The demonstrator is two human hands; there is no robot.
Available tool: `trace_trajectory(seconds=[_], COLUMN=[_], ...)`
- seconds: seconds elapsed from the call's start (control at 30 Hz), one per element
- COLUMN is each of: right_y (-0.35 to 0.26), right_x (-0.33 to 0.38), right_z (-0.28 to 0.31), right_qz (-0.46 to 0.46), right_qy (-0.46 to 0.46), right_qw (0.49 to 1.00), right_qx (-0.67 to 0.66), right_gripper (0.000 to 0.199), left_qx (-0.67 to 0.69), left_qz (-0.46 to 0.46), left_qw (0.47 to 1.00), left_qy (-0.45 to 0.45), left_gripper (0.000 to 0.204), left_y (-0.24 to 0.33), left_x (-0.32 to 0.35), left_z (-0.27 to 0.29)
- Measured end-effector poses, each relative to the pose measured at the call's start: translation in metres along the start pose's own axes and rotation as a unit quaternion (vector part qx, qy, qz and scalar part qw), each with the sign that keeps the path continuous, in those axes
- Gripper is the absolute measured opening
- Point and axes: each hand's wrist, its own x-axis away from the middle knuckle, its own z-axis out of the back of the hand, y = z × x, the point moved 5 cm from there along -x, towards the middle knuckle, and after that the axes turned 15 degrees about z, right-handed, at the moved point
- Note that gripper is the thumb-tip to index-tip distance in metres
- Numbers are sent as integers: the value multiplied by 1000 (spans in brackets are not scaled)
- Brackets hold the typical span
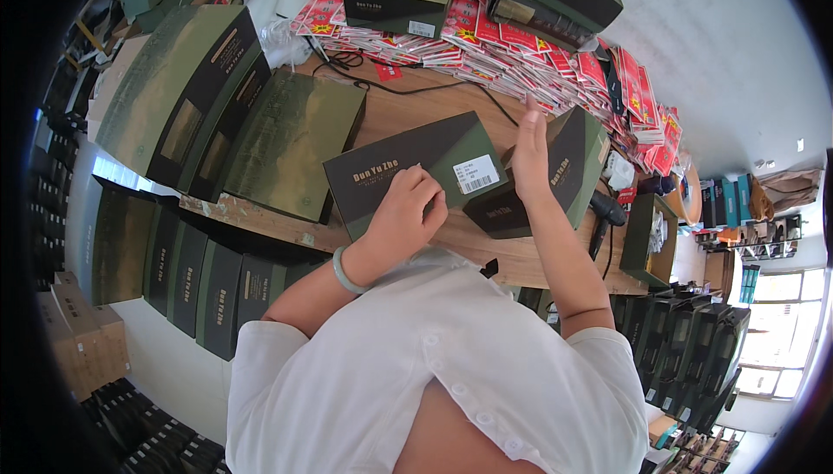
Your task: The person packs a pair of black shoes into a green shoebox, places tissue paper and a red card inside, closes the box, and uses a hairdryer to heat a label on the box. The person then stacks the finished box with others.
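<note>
A dark green shoe box [390, 137] stands on its side in front of me, with gold lettering and a white barcode label [476, 174] facing up. My left hand [409, 205], with a pale bangle at the wrist, lies against this box's near side. Its fingers are curled in, and whatever they may hold is hidden. Fingers stretched upward, my right hand [530, 157] is open between that box and a second green shoe box [568, 170] to its right. Whether the right palm touches either box I cannot tell.
Stacked green boxes [295, 140] crowd the table's left side. Along the back lie piles of red-and-white cards [521, 62] with more boxes on top. A black cable [416, 90] crosses the wooden table [403, 110]. A black hair dryer [607, 209] and an open box [652, 235] are at right.
</note>
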Motion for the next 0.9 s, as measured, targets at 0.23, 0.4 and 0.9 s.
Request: trace_trajectory(seconds=[0.23, 0.4, 0.9], right_y=[-59, -62, -65], right_x=[8, 8, 123], right_z=[-20, -18, 42], right_qz=[-41, -49, 51], right_qy=[-151, -152, 41], right_qw=[968, 968, 997], right_qx=[196, 196, 37], right_gripper=[80, 80, 77], left_qx=[-31, 2, 542], left_qz=[14, 21, 576], left_qw=[999, 1000, 606], left_qy=[-14, -11, 87], left_gripper=[6, 8, 69], left_y=[5, 6, -142], left_x=[0, 3, 208], left_z=[-2, 2, -28])
